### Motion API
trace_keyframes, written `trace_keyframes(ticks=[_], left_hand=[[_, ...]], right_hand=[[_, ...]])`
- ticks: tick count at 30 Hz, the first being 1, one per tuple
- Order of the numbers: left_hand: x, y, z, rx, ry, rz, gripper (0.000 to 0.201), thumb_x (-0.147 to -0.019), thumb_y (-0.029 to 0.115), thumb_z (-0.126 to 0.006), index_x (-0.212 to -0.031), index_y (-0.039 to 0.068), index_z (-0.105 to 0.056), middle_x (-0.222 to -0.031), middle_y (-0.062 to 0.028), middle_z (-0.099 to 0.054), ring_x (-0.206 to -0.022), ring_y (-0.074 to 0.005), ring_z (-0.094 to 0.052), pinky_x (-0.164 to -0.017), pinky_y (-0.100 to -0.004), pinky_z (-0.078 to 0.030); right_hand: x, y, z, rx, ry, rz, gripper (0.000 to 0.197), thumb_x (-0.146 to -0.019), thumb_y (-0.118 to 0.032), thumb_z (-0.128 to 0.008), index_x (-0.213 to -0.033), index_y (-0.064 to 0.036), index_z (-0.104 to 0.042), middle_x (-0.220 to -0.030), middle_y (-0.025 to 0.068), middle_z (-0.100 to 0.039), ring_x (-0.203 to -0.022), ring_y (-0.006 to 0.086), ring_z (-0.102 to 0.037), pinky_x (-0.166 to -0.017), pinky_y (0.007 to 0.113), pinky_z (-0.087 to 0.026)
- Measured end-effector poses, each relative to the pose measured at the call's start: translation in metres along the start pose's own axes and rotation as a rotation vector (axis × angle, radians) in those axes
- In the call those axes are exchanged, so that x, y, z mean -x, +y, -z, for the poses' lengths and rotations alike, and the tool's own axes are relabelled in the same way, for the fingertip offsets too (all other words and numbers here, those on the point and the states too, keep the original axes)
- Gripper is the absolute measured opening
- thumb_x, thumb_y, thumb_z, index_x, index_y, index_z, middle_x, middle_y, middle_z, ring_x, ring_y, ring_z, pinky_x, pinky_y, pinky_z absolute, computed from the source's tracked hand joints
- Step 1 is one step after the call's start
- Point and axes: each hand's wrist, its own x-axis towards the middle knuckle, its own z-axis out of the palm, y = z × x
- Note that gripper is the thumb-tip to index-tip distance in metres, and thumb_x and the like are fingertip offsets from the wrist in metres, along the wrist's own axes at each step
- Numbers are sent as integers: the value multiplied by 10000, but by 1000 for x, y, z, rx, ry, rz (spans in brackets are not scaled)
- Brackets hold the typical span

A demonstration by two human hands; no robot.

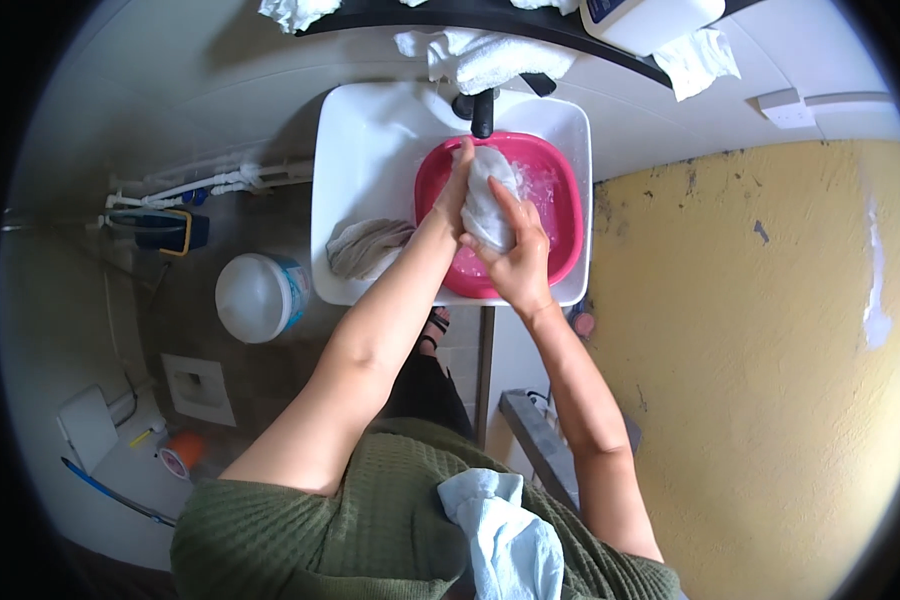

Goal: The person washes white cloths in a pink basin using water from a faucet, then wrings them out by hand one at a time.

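A bunched, wet-looking white cloth (489, 212) is held between my two hands above the pink basin (566, 215). My left hand (456, 188) presses along the cloth's left side, its fingers partly hidden. From the lower right, my right hand (521, 258) grips the cloth, with its index finger stretched over the top. Just beyond the cloth is the black tap (482, 115). Water with suds shows in the basin, which stands in the white sink (360, 120). A crumpled grey-beige cloth (368, 248) lies in the sink to the left of the basin.
Above the sink runs a dark shelf (370, 18) with a white bottle (655, 22) and white towels (495, 62). A white bucket (255, 297) stands on the floor at left. A yellow wall (750, 330) rises at right. A pale-blue cloth (505, 545) hangs against my green top.
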Motion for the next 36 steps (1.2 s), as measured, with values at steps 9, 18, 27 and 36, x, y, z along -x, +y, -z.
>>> trace_keyframes(ticks=[9,18,27,36], left_hand=[[21,-7,-49,19,-74,-302,330,-923,351,-619,-1105,76,-611,-1000,-49,-649,-864,-195,-660,-778,-334,-574],[41,-1,-97,-557,214,-473,272,-801,216,-705,-962,-1,-673,-857,-62,-684,-747,-160,-664,-645,-297,-521],[42,-1,5,-1746,626,-620,687,-839,100,-627,-1462,173,-348,-1242,-255,-539,-953,-416,-633,-866,-453,-518],[12,-3,23,-2075,481,-137,631,-885,57,-527,-1472,208,-353,-1369,-267,-447,-957,-389,-671,-798,-453,-563]], right_hand=[[-31,16,9,176,140,201,215,-784,-143,-755,-949,-38,-663,-844,179,-661,-751,341,-661,-696,386,-532],[-28,138,13,-148,117,-536,444,-957,-380,-508,-1051,25,-663,-944,258,-677,-899,350,-668,-795,388,-495],[0,107,10,895,-423,-307,882,-795,-200,-711,-1527,-287,-227,-1592,183,-76,-1321,471,-386,-979,520,-463],[-42,193,-2,932,-630,-249,465,-816,-204,-626,-1280,-212,-589,-1245,149,-614,-1082,352,-630,-894,426,-531]])
